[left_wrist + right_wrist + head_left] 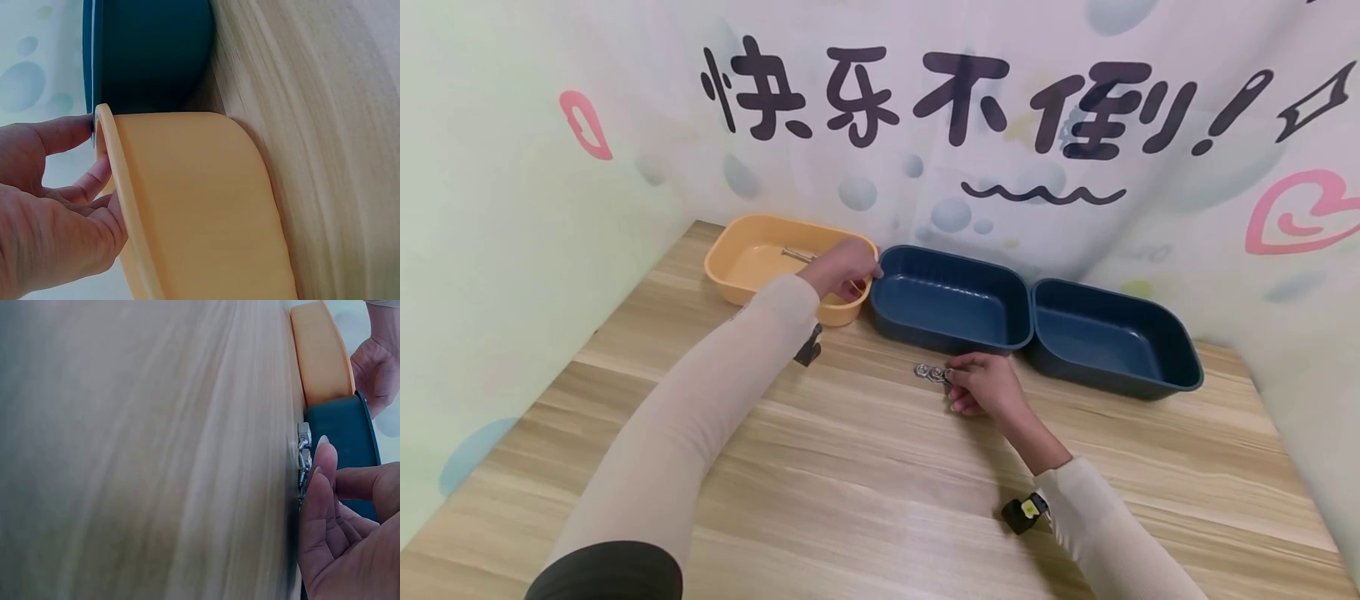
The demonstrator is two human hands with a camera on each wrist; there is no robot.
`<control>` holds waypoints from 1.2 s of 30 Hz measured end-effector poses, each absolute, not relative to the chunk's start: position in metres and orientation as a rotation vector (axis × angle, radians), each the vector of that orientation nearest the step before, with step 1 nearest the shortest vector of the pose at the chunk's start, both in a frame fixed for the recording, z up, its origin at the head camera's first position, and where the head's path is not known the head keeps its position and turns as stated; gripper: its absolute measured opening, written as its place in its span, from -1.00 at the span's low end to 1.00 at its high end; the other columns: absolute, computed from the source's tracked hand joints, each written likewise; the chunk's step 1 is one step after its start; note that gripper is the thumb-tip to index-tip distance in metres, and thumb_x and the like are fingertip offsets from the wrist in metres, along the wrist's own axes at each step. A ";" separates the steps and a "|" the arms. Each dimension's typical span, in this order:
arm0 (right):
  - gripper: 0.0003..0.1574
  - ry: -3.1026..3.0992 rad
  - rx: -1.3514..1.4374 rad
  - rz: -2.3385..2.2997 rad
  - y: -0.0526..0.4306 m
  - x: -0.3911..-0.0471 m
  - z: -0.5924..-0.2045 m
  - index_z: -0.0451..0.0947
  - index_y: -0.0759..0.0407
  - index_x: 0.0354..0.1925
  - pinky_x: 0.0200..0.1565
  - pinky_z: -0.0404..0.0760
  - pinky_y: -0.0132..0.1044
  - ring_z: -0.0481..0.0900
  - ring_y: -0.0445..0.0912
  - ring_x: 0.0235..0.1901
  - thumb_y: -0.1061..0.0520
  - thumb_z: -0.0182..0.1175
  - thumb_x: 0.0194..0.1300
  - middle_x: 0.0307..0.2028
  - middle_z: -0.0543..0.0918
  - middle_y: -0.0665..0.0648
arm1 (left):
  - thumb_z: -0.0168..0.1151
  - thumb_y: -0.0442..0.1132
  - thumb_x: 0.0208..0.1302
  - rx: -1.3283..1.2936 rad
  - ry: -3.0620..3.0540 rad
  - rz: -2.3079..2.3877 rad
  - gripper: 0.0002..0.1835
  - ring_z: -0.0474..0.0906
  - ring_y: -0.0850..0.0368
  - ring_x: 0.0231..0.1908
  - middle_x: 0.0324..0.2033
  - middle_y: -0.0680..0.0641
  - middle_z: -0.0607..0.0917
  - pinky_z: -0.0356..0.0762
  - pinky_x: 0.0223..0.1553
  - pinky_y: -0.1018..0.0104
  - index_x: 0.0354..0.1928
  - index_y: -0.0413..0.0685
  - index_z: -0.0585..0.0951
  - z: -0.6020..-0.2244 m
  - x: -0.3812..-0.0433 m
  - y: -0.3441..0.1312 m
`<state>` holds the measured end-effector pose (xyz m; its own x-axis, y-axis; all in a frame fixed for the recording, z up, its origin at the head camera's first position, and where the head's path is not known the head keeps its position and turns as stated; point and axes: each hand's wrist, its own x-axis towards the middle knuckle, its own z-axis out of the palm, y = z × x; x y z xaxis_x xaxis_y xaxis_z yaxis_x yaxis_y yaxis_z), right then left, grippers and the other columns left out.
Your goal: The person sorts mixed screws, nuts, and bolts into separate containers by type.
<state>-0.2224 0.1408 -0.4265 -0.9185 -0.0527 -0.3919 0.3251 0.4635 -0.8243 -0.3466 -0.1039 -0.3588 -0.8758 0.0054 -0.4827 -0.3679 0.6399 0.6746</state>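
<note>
My left hand (pixel 847 265) is over the right end of the yellow bin (pixel 733 287). In the left wrist view, the left hand (pixel 53 200) grips the bin's rim (pixel 128 181), one digit at its end and other fingers inside. A long silver bolt (pixel 797 255) lies in that bin, partly behind the hand. At the front of the middle blue bin (pixel 951 329), my right hand (pixel 988 385) pinches the rightmost of several silver hex nuts (pixel 936 374). The fingertips partly hide that nut. In the right wrist view, the nuts (pixel 304 434) stand beside the right hand (pixel 350 531).
A second blue bin (pixel 1112 375) stands at the right, its end against the middle one. The three bins form a row along the back of the wooden table (pixel 865 483), before a printed cloth (pixel 880 183). Black wrist cameras (pixel 1024 513) sit by the sleeves.
</note>
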 end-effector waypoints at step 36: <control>-0.70 2.356 0.186 -1.372 0.143 -0.222 -0.430 0.53 0.26 0.05 -0.60 0.59 -0.32 0.57 -0.16 -0.69 0.20 0.15 0.38 -0.55 0.63 0.12 | 0.14 -0.20 0.40 -0.240 2.442 1.084 -0.81 0.63 -0.06 -0.25 -0.14 -0.17 0.56 0.69 -0.23 0.17 -0.04 -0.12 0.51 -0.357 -0.343 -0.104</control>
<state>-0.2219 0.1431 -0.4296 -0.9086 -0.0873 -0.4085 0.3122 0.5080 -0.8028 -0.3429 -0.1043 -0.3568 -0.8812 0.0244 -0.4721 -0.3338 0.6751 0.6579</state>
